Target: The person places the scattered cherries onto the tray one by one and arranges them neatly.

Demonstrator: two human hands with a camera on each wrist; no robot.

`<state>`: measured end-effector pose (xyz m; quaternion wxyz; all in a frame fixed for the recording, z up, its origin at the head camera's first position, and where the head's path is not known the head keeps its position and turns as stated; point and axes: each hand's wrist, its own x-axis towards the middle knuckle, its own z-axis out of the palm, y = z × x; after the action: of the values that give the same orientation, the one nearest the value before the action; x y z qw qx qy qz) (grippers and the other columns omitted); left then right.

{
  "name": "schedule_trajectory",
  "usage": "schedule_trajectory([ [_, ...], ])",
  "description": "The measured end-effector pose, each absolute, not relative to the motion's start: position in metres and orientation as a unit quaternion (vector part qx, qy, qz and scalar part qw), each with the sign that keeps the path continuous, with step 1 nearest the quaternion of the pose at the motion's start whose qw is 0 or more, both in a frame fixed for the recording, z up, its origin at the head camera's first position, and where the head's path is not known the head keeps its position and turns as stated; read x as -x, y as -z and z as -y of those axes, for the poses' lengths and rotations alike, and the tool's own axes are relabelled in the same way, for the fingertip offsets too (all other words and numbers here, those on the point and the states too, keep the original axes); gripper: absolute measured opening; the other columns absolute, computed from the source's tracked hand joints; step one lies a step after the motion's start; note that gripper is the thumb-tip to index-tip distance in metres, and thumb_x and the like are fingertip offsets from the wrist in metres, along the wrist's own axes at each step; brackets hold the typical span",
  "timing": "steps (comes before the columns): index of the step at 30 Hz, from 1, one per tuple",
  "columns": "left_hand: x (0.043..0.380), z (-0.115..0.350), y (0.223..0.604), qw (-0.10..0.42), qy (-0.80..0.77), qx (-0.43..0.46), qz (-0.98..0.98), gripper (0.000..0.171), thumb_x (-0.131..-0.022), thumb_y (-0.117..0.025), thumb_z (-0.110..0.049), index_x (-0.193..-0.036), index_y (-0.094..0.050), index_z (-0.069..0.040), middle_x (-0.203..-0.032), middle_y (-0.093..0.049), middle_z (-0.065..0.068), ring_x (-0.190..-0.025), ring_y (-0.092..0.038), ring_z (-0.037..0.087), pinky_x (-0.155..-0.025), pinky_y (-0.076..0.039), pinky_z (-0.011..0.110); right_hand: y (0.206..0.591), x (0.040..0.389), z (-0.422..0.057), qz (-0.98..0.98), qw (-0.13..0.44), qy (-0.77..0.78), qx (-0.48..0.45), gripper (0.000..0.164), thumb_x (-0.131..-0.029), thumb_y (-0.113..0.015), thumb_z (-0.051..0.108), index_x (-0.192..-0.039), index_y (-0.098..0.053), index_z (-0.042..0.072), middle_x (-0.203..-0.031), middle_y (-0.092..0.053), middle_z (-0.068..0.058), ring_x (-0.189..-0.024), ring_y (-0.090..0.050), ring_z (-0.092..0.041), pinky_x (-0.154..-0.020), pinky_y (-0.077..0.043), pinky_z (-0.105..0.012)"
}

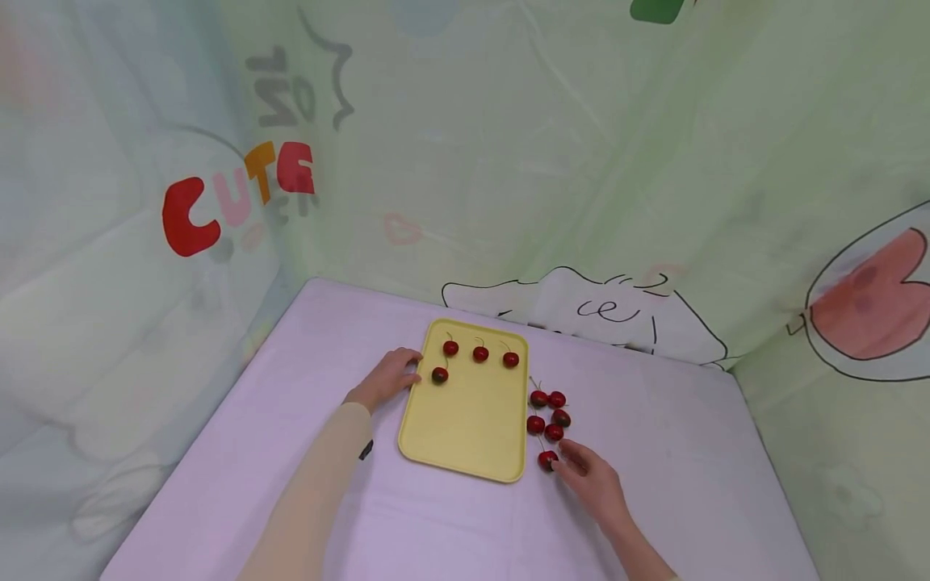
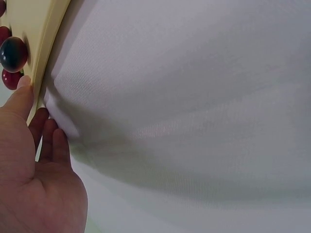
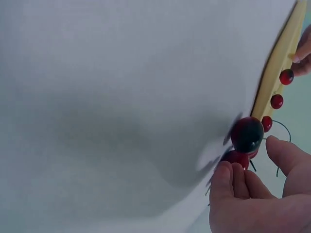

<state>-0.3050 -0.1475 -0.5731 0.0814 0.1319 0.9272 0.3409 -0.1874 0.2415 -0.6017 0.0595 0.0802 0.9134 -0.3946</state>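
My left hand (image 1: 387, 378) holds the left edge of a yellow tray (image 1: 472, 428), thumb at the rim and fingers at its outer side, also in the left wrist view. On the tray, three dark red cherries with stems form a back row, starting with a left cherry (image 1: 450, 348). One more cherry (image 1: 439, 375) lies in front of that one. My right hand (image 1: 592, 484) is at the near cherry (image 1: 548, 461) of a loose group right of the tray. In the right wrist view its thumb and fingers (image 3: 222, 179) are apart, close around the cherries (image 3: 247, 135).
Several other cherries (image 1: 554, 433) lie bunched along the tray's right edge. A pale lilac cloth (image 1: 654, 436) covers the table. Printed curtains (image 1: 494, 161) hang behind and at both sides of it.
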Motion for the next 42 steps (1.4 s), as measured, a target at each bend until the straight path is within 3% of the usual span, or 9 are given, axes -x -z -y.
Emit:
schedule_trajectory([
  [9, 0.303, 0.147, 0.571, 0.074, -0.347, -0.13, -0.926, 0.044, -0.097, -0.062, -0.015, -0.137, -0.05, -0.001, -0.136, -0.051, 0.014, -0.131, -0.042, 0.03, -0.115, -0.03, 0.041, 0.587, 0.182, -0.221, -0.916, 0.041, 0.394, -0.065, 0.048, -0.088, -0.071, 0.01, -0.134, -0.057, 0.003, -0.131, -0.059, -0.018, -0.121, -0.057, -0.033, -0.095, -0.051, -0.042],
  [27, 0.303, 0.146, 0.57, 0.082, -0.341, -0.124, -0.928, 0.045, -0.097, -0.062, -0.016, -0.138, -0.049, -0.001, -0.136, -0.051, 0.013, -0.132, -0.041, 0.029, -0.115, -0.03, 0.04, 0.579, 0.176, -0.22, -0.936, 0.041, 0.35, -0.006, 0.05, -0.088, -0.073, 0.01, -0.135, -0.058, 0.007, -0.134, -0.058, -0.015, -0.122, -0.056, -0.033, -0.099, -0.049, -0.047],
  [42, 0.304, 0.145, 0.571, 0.089, -0.343, -0.117, -0.928, 0.046, -0.097, -0.062, -0.017, -0.139, -0.049, -0.003, -0.138, -0.049, 0.013, -0.133, -0.041, 0.028, -0.115, -0.03, 0.04, 0.554, 0.181, -0.211, -0.916, 0.0, 0.396, 0.059, 0.047, -0.085, -0.074, 0.004, -0.13, -0.061, 0.004, -0.126, -0.063, -0.014, -0.114, -0.062, -0.03, -0.093, -0.052, -0.036],
])
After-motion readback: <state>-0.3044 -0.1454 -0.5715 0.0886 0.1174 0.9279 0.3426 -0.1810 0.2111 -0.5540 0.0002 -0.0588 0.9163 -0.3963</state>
